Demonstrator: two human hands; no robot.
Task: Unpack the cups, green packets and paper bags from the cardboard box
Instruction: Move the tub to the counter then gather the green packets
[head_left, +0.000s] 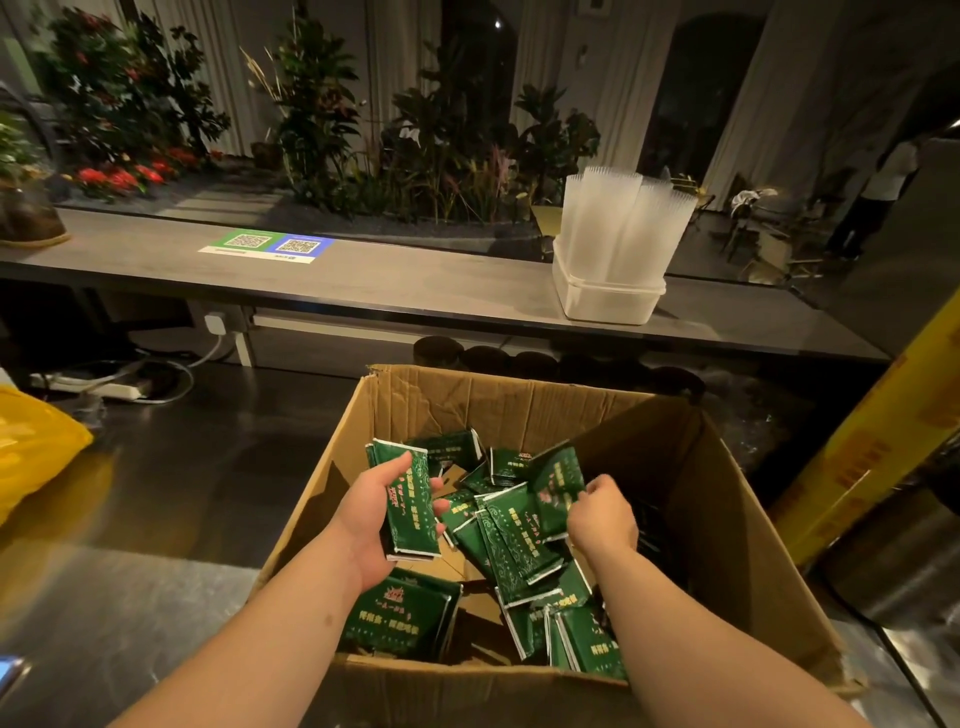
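Observation:
An open cardboard box stands on the steel counter in front of me, with several green packets lying loose inside. My left hand is inside the box and grips a small stack of green packets. My right hand pinches the edge of another green packet among the pile. Stacks of clear plastic cups stand in a white tub on the far shelf. No paper bags are in view.
A grey shelf runs behind the counter, with a QR-code sign on it. A yellow plastic bag lies at the left. A yellow-taped column and a steel bin stand at the right. Plants line the back.

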